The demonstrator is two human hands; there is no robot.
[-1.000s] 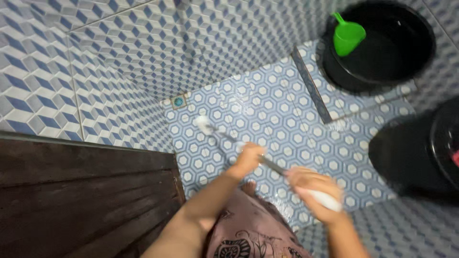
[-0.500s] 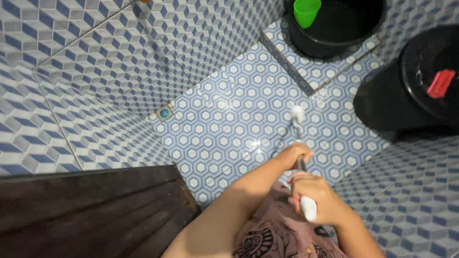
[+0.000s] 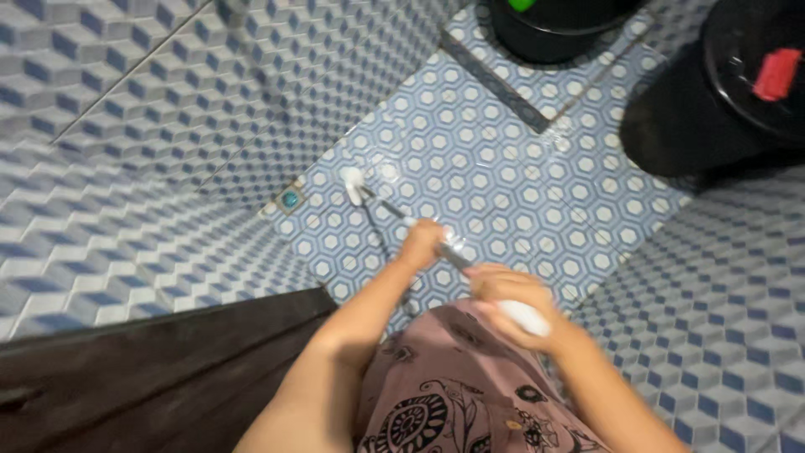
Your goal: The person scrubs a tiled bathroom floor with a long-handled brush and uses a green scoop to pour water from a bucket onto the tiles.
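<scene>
While both hands close around its shaft, a long-handled brush (image 3: 436, 243) slants across the middle of the view, its white head (image 3: 352, 179) resting on the floor tiles toward ten o'clock. The left hand (image 3: 422, 243) wraps the metal shaft midway along its length; the right hand (image 3: 503, 295) is clenched around the white grip end (image 3: 527, 317), nearer the body. Both forearms enter from six o'clock, above a pinkish garment (image 3: 453, 394) printed with black motifs.

The floor (image 3: 520, 184) is laid with white-and-blue hexagon tiles and looks wet and glossy near the brush. A small square drain (image 3: 290, 200) with a blue centre sits just beside the brush head, at nine o'clock from it, where floor meets wall. The walls (image 3: 168, 109) at left and lower right carry a blue-and-white cube pattern. A dark wooden panel (image 3: 151, 377) fills the corner at seven o'clock. A dark strip (image 3: 495, 82) marks the edge of a raised tiled step at one o'clock.

On that step stands a black basin (image 3: 562, 38), cut off by the top edge, with a green object (image 3: 523, 4) inside. At two o'clock a black bucket (image 3: 696, 109) holds a red object (image 3: 776, 74).
</scene>
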